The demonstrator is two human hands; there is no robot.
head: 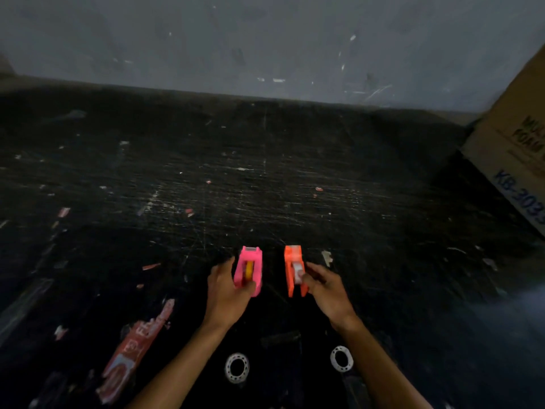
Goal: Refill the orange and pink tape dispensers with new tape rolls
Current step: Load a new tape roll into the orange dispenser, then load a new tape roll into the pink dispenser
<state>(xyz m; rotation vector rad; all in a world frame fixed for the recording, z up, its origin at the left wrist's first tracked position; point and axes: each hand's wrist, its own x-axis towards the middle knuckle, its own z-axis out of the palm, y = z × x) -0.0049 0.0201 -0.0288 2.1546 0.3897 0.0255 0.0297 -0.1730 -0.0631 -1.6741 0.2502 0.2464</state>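
Note:
A pink tape dispenser (249,268) stands on the dark scratched table (265,178), with a yellow-cored roll showing in its slot. My left hand (225,293) grips its near left side. Beside it to the right stands an orange tape dispenser (292,268) with a whitish roll in its slot. My right hand (326,287) holds its near right side, thumb on the roll. Two white ring-shaped tape cores lie near the front edge, one (237,367) between my forearms and one (341,358) by my right forearm.
A brown cardboard box (519,149) leans in at the right edge. A red printed label (135,349) is stuck flat on the table at lower left. Small tape scraps dot the surface. A grey wall (265,42) runs along the table's far edge.

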